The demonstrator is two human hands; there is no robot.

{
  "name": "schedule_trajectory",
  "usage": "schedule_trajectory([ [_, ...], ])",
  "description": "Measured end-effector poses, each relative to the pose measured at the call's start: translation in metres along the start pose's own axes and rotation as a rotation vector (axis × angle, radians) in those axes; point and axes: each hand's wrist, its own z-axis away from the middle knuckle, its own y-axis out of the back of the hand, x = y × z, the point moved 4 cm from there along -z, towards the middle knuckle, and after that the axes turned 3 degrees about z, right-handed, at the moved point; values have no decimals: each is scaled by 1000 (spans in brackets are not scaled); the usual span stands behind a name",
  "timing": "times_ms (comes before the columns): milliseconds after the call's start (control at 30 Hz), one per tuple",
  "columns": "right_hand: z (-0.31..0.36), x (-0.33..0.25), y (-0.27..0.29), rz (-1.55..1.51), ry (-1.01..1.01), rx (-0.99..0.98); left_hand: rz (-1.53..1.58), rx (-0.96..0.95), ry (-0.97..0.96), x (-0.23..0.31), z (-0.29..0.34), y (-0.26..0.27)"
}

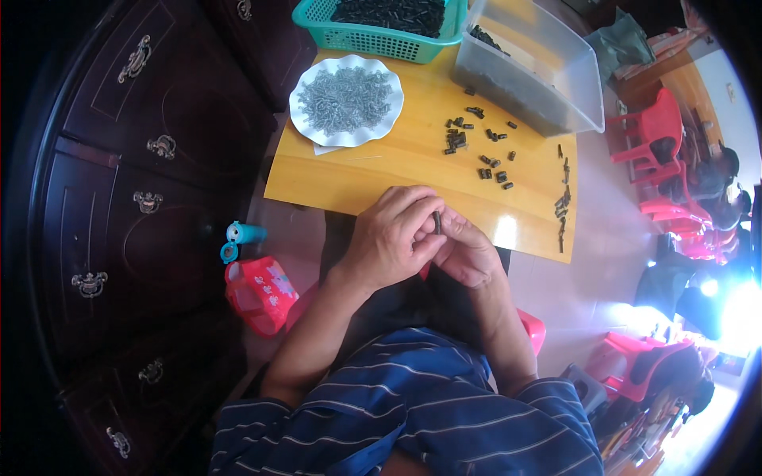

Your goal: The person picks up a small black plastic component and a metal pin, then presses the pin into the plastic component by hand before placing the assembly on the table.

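Just off the near edge of the yellow table [381, 178], my two hands meet over my lap. Between the fingertips of my left hand [393, 234] is a small dark cylindrical piece [436, 222]. My right hand [468, 250] presses against the same piece from the other side, fingers curled. Several loose black cylindrical pieces [456, 141] lie scattered on the table beyond my hands. A white scalloped plate [298, 119] heaped with small clear-grey parts [345, 97] stands to the left of them.
A green basket [373, 40] of black parts and a translucent plastic bin [524, 87] occupy the far side. Thin dark pieces [563, 202] line the table's right edge. Dark drawers [151, 174], a turquoise bottle [248, 233] and a red bag [262, 293] are at left; red chairs [659, 127] at right.
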Motion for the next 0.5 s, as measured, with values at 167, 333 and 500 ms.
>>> schedule_trajectory([
  [167, 1, 0, -4, 19, -10, -1, -6, -27, 12, -1, 2, 0],
  [333, 3, 5, 6, 13, -60, 62, -38, -68, 2, -6, 4, -4],
  [500, 3, 13, 15, 8, -71, 118, -87, -87, 15, -4, 4, -6],
])
